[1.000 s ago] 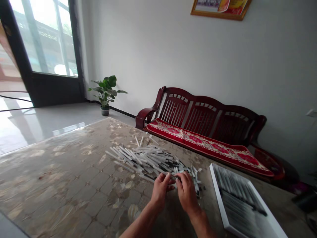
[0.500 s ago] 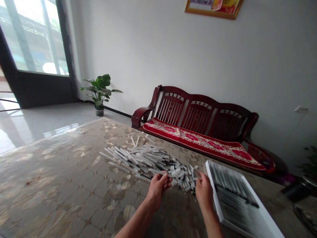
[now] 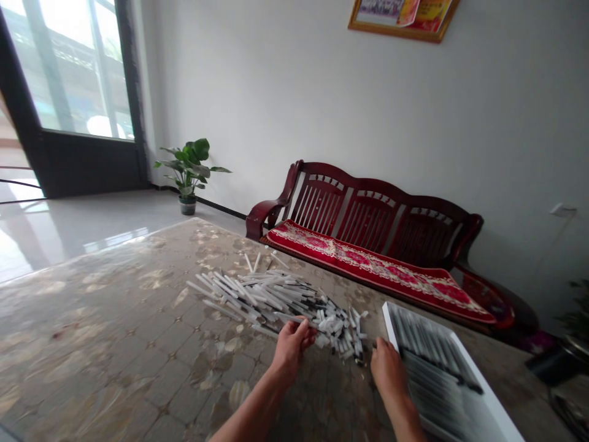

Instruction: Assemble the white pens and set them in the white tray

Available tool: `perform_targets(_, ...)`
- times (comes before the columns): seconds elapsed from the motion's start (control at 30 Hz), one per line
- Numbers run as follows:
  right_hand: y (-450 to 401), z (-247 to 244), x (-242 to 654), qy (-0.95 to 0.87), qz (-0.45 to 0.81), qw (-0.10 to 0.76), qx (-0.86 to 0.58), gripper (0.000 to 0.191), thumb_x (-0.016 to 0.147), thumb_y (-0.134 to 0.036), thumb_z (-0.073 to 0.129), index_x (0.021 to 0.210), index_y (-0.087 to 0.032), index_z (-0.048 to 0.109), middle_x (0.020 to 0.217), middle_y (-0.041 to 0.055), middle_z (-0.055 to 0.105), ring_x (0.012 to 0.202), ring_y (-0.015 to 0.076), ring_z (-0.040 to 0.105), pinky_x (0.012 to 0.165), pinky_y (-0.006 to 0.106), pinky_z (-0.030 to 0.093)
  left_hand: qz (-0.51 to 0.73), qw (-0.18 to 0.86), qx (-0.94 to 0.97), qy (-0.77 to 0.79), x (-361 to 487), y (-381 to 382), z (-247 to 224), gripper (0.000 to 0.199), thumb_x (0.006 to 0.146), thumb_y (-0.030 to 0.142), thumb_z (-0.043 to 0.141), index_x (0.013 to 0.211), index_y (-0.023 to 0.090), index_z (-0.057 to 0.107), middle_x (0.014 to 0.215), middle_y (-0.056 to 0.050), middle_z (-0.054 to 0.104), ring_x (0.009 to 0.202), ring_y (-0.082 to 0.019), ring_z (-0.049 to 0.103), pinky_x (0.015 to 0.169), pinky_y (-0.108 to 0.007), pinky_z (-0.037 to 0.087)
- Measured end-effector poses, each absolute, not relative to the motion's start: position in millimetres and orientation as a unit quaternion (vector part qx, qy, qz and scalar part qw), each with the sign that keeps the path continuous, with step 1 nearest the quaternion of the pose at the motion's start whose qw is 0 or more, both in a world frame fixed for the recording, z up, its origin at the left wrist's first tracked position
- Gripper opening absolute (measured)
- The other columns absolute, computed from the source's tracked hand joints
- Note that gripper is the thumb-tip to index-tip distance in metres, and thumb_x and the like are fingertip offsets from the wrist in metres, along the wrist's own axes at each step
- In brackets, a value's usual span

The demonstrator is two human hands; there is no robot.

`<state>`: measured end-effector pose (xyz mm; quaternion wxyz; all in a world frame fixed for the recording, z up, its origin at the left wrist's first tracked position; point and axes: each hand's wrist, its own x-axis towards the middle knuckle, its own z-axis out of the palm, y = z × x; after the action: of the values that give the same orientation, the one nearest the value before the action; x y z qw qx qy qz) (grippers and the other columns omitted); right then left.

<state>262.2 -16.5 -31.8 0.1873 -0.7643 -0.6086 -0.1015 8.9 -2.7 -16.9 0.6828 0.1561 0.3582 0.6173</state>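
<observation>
Box [image 3: 488,399] holds rows of sticks [image 3: 426,334], left hand [image 3: 289,347] pinching a pale stick [image 3: 286,317], right hand [image 3: 389,365] with grip unclear.

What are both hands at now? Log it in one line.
left hand: holds thin pale stick | right hand: beside white tray, grip contents unclear | pile of sticks: loose on patterned tabletop

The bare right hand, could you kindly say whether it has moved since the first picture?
Yes: the bare right hand has moved rightward, closer to the shallow white rectangular box on the table.
</observation>
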Motion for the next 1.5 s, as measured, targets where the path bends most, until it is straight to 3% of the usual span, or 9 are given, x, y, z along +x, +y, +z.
perform_targets(0.13, -17, -30, 242, -0.563, 0.076, 0.387, -0.726, 0.018, 0.080, -0.027, 0.051, 0.089, -0.023, 0.065, 0.082, 0.0074, 0.073, 0.077, 0.0248, 0.070, 0.067, 0.032, 0.052, 0.620, 0.685, 0.147, 0.354, 11, -1, -18, 0.048, 0.052, 0.046, 0.090, 0.078, 0.017, 0.063, 0.067, 0.000, 0.066, 0.065, -0.014, 0.068, 0.060, -0.023, 0.054)
perform_targets(0.23, -19, -28, 203, -0.504, 0.268, 0.524, -0.632, 0.031, 0.075, -0.045, 0.058, 0.093, -0.020, 0.066, 0.078, 0.0060, 0.073, 0.068, 0.0246, 0.070, 0.061, 0.034, 0.056, 0.613, 0.694, 0.149, 0.347, 11, -2, -18, 0.048, 0.051, 0.043, 0.091, 0.081, 0.016, 0.064, 0.068, 0.000, 0.067, 0.067, -0.015, 0.069, 0.061, -0.023, 0.054)
perform_targets(0.37, -20, -25, 153, -0.428, 0.404, 0.588, -0.555, 0.041, 0.070, -0.052, 0.071, 0.094, -0.020, 0.066, 0.088, 0.0067, 0.076, 0.076, 0.0250, 0.072, 0.064, 0.035, 0.059, 0.610, 0.703, 0.157, 0.330, 11, -5, -17, 0.047, 0.051, 0.039, 0.092, 0.082, 0.016, 0.065, 0.070, 0.000, 0.069, 0.068, -0.016, 0.070, 0.061, -0.023, 0.054)
perform_targets(0.67, -8, -43, 136, -0.411, 0.379, 0.614, -0.557, 0.039, 0.071, -0.052, 0.071, 0.093, -0.020, 0.071, 0.091, 0.0061, 0.076, 0.079, 0.0239, 0.071, 0.066, 0.032, 0.057, 0.602, 0.711, 0.158, 0.327, 13, -7, -15, 0.045, 0.051, 0.036, 0.092, 0.080, 0.016, 0.065, 0.070, -0.002, 0.072, 0.064, -0.015, 0.068, 0.060, -0.024, 0.054)
perform_targets(1.07, -11, -39, 132, -0.376, 0.384, 0.613, -0.579, 0.047, 0.059, -0.056, 0.077, 0.088, -0.019, 0.073, 0.084, 0.0056, 0.076, 0.073, 0.0240, 0.069, 0.061, 0.031, 0.053, 0.608, 0.691, 0.182, 0.347, 14, -6, -16, 0.049, 0.048, 0.042, 0.092, 0.079, 0.015, 0.065, 0.067, -0.002, 0.071, 0.061, -0.014, 0.066, 0.058, -0.024, 0.051)
perform_targets(1.3, -12, -40, 137, -0.458, 0.311, 0.569, -0.608, 0.052, 0.066, -0.066, 0.069, 0.087, -0.019, 0.073, 0.084, 0.0085, 0.076, 0.078, 0.0265, 0.069, 0.067, 0.034, 0.052, 0.605, 0.686, 0.191, 0.356, 14, -6, -19, 0.054, 0.044, 0.045, 0.093, 0.078, 0.015, 0.064, 0.068, -0.002, 0.072, 0.065, -0.017, 0.069, 0.058, -0.025, 0.052)
perform_targets(1.5, -15, -41, 141, -0.558, 0.214, 0.514, -0.616, 0.055, 0.083, -0.072, 0.047, 0.079, -0.022, 0.068, 0.076, 0.0066, 0.072, 0.072, 0.0224, 0.065, 0.068, 0.031, 0.049, 0.599, 0.684, 0.233, 0.345, 15, -9, -18, 0.049, 0.047, 0.044, 0.092, 0.075, 0.015, 0.064, 0.064, 0.000, 0.068, 0.060, -0.015, 0.066, 0.056, -0.025, 0.051)
